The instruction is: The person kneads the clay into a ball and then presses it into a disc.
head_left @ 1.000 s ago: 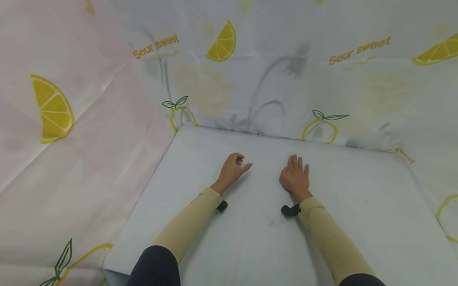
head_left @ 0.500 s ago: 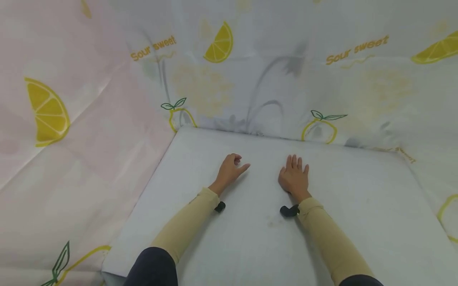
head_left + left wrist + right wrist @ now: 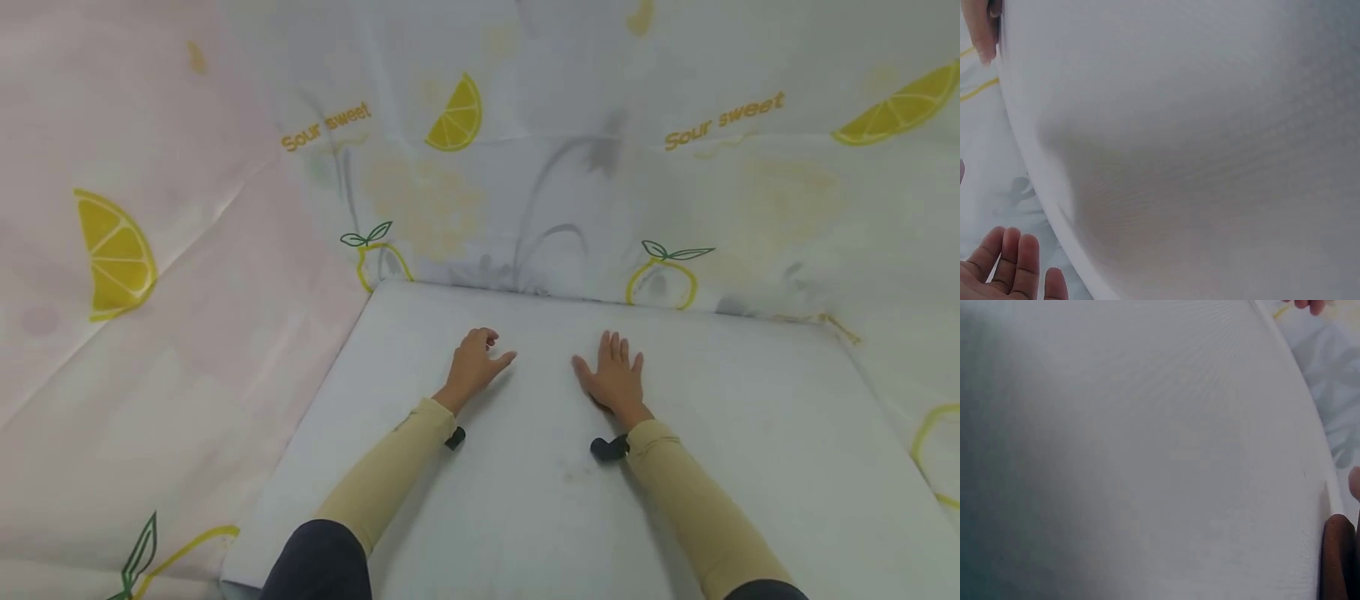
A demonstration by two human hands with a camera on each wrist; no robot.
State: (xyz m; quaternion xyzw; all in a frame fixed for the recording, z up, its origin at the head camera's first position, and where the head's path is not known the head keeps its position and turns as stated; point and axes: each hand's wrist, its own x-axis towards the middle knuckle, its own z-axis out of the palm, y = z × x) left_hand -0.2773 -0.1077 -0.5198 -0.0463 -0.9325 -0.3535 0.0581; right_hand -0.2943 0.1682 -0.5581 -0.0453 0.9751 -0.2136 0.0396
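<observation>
Both hands are over the white tabletop [image 3: 517,508] in the head view, with a gap between them. The left hand [image 3: 472,367] has its thumb extended and its fingers loosely curled, holding nothing. To the right, the right hand [image 3: 617,379] lies palm down with fingers straight and the thumb spread out. It appears to rest on the surface. In the left wrist view, relaxed fingertips [image 3: 1025,262] of the left hand show at the lower left. Only part of a right-hand finger [image 3: 1338,550] shows at the lower right of the right wrist view.
A cloth [image 3: 555,208] printed with lemons and "Sour sweet" lettering hangs behind the table. Similar pinkish cloth [image 3: 225,333] covers the left side. Dark wrist-camera mounts [image 3: 609,449] sit under both wrists. Faint smudges mark the tabletop between the forearms.
The right thumb has spread outward from the fingers. The left hand has shifted slightly left. The head view has tilted up a little.
</observation>
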